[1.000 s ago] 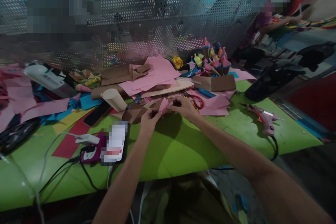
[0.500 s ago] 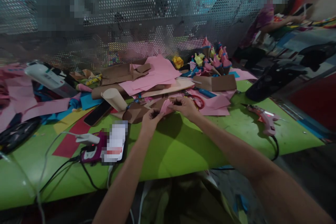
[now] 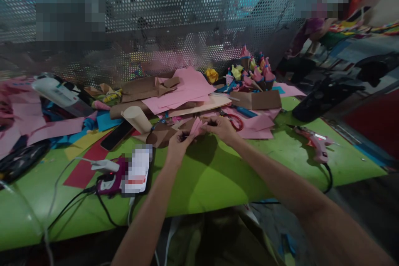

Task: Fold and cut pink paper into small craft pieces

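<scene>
Between both hands, above the green table [image 3: 193,187], is a small piece of folded pink paper [image 3: 196,128]. My left hand [image 3: 179,143] is closed on its left side. My right hand [image 3: 220,128] pinches its upper right edge with thumb and fingers. Just beyond my hands lie brown paper pieces [image 3: 160,135], and red-handled scissors [image 3: 235,121] rest behind my right hand. A rolled cream paper tube [image 3: 136,118] stands tilted to the left of them.
A glue gun [image 3: 319,145] with a cable lies at right. A phone [image 3: 137,170] and a purple power strip [image 3: 112,176] with cords sit at left. Pink sheets [image 3: 187,87] and pink-topped paper cones [image 3: 257,72] line the back, before a perforated metal panel [image 3: 187,20].
The pink paper stays in both hands, its fold now standing a little more upright and narrower. My right hand has shifted slightly. The person at the far right has moved their arm.
</scene>
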Demonstrator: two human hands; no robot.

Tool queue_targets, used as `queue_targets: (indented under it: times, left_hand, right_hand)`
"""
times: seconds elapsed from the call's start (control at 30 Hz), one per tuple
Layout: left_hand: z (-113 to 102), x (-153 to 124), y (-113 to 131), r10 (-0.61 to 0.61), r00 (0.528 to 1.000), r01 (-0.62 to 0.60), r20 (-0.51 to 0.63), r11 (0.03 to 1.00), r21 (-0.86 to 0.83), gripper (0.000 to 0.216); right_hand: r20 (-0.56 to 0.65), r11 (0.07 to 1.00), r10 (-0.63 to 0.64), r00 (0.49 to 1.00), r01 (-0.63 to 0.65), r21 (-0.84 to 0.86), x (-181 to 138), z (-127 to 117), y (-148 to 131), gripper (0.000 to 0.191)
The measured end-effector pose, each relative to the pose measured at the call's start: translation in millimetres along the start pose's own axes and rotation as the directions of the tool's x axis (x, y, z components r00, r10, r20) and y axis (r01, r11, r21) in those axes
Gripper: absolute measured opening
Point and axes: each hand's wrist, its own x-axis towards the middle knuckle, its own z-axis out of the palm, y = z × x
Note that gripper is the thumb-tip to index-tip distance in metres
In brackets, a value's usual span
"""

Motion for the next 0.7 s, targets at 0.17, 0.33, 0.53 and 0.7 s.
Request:
queue_targets:
  times: [0.17, 0.33, 0.53, 0.7]
  left_hand:
    - [-0.2, 0.3, 1.2, 0.034, 0.999, -0.034, -0.013, 0.999, 0.028, 0.034]
    - [-1.3, 1.0, 0.5, 0.045, 0.998, -0.043, -0.049, 0.998, 0.052, 0.03]
    - [-2.5, 1.2, -2.0, 0.051, 0.999, -0.049, -0.018, 0.993, 0.109, 0.026]
    - [-1.9, 0.3, -1.5, 0.064, 0.998, -0.062, -0.004, 0.99, 0.129, 0.026]
  right_hand:
    - [0.014, 0.997, -0.063, 0.998, 0.064, -0.032, 0.0, 0.1, -1.9, 0.024]
    - [-0.003, 0.997, -0.074, 0.997, 0.074, -0.015, -0.2, 1.7, -2.1, 0.028]
    - [0.019, 0.999, -0.007, 1.0, 0.006, 0.036, -0.9, 4.7, -0.8, 0.033]
    - [0.034, 0.997, -0.009, 0.999, 0.006, 0.076, -1.9, 4.7, -4.3, 0.028]
